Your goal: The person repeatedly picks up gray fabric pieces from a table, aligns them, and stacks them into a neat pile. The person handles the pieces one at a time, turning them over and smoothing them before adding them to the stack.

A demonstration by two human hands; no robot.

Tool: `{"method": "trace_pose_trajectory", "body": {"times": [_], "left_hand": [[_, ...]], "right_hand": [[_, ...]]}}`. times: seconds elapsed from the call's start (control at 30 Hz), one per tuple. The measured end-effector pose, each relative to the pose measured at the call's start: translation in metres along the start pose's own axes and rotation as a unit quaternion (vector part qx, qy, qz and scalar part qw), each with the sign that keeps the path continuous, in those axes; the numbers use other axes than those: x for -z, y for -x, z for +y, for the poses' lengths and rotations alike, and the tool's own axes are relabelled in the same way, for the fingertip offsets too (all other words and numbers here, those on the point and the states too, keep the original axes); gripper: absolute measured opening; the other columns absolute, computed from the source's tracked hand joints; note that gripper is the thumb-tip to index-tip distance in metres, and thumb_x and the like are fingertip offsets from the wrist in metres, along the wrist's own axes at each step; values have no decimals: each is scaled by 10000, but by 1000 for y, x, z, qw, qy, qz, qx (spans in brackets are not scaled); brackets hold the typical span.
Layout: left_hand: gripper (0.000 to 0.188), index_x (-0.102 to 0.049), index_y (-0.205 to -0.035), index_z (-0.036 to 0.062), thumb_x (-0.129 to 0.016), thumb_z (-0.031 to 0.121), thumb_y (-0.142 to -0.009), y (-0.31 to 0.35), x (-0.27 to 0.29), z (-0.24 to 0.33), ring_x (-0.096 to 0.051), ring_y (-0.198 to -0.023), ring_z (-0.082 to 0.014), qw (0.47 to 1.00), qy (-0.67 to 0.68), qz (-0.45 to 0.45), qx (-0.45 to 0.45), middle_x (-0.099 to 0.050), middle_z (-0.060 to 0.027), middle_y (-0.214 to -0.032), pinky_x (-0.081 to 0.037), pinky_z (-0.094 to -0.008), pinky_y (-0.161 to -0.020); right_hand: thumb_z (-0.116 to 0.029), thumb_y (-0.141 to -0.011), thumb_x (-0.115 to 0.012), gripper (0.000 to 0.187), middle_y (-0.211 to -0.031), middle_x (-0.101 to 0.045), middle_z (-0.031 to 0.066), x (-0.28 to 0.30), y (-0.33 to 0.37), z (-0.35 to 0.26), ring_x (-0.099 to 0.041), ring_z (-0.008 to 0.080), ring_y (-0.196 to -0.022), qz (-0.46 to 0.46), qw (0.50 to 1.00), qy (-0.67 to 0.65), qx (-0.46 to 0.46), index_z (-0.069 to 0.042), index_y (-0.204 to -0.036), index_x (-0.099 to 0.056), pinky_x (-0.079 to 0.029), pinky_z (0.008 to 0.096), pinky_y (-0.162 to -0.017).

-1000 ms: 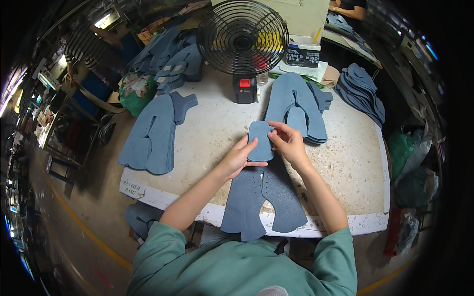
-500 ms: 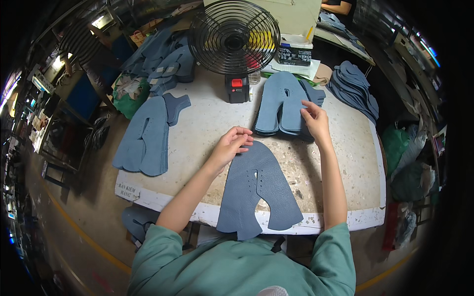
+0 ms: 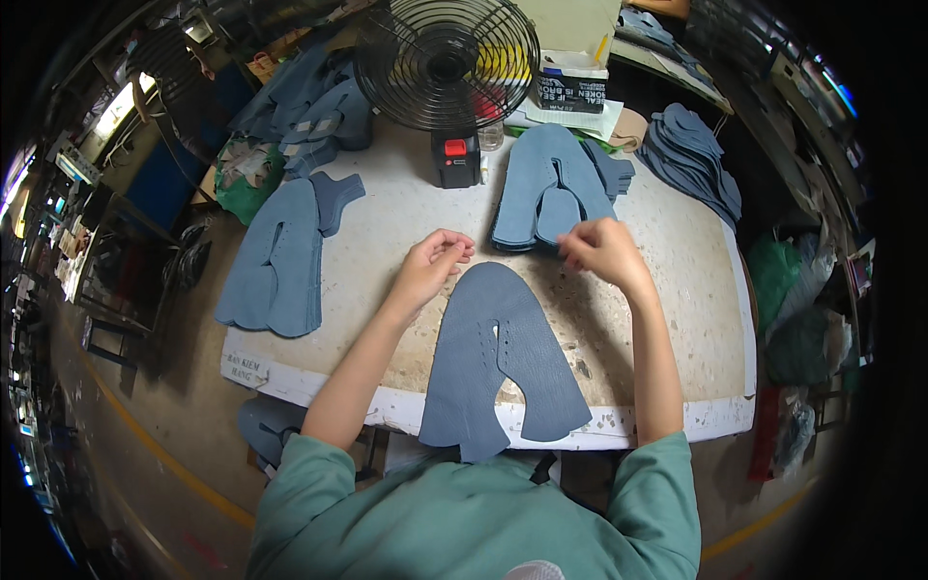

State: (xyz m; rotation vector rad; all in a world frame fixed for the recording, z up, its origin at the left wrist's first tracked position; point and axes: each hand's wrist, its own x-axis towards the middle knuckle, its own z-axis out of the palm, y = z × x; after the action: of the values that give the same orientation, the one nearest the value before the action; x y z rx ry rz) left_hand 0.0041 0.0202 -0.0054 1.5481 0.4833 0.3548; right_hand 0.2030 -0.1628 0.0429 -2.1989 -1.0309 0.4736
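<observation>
In front of me, a dark blue-grey leather piece (image 3: pixel 471 333) with a rounded top, a central slit, small punched holes and two spread legs lies over the table's near edge. My left hand (image 3: pixel 432 263) hovers just beyond its upper left side, apart from it, fingers curled toward the thumb with nothing visible between them. Farther off is a stack of lighter blue leather pieces (image 3: pixel 532 159). At this stack's lower right corner is my right hand (image 3: pixel 607 256), its blurred fingers pinched at the top piece's leg, which looks bent; the fingertips' exact grip is partly hidden.
On the left lies another stack of blue pieces (image 3: pixel 266 261), with small cut parts (image 3: pixel 335 201) beside it. A black fan (image 3: pixel 447 68) stands at the back, near a box (image 3: pixel 572 87). More layered pieces (image 3: pixel 688 159) rest at the table's right edge. A green bag (image 3: pixel 242 188) hangs left.
My right hand has come down and slightly left to the stack's lower corner, and a leg of the top piece now looks bent. My left hand has drawn left, away from the near piece.
</observation>
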Motion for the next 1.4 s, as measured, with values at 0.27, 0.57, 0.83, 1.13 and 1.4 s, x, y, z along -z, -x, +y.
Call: {"method": "trace_pose_trajectory", "body": {"times": [0.27,0.57,0.83,1.13,1.4], "left_hand": [[257,-613,-1091,13,-593,171,-889,-4,5,-18,-596,-832,-98,975,-217,39,-33,-652,-64,-951,-479,-239,-772],[222,-669,-991,22,-671,123,-793,3,-29,-29,-641,-768,-166,931,-292,-89,-200,-669,-103,-943,-508,-268,-720],[260,-590,-1145,9,-530,131,-923,0,-27,-29,-629,-855,-109,991,-95,-77,59,-659,-84,-969,-500,-240,-743],[607,-392,-1393,168,-628,82,-840,12,-12,1,-633,-789,-194,915,-300,-261,62,-667,-118,-890,-495,-306,-742],[452,-527,-1286,124,-617,115,-843,1,21,4,-631,-760,-182,925,-366,-102,-8,-674,-99,-872,-503,-295,-720]], "right_hand": [[-283,-811,-659,257,-769,-689,144,-17,7,-8,-673,277,-717,-2,996,74,49,-32,-850,-699,-517,340,-683],[-150,-741,-740,316,-704,-628,64,-50,30,13,-593,166,-647,-59,990,63,110,-52,-1030,-660,-481,303,-642],[-45,-823,-639,90,-732,-618,53,-1,66,-8,-547,102,-595,106,985,-121,62,-20,-900,-599,-450,248,-559],[127,-852,-515,178,-910,-637,72,64,127,-58,-539,42,-712,285,893,-111,330,35,-978,-602,-394,150,-610],[-16,-901,-530,135,-940,-635,56,29,114,-46,-599,96,-850,127,938,-271,177,20,-1010,-602,-464,216,-759]]}}
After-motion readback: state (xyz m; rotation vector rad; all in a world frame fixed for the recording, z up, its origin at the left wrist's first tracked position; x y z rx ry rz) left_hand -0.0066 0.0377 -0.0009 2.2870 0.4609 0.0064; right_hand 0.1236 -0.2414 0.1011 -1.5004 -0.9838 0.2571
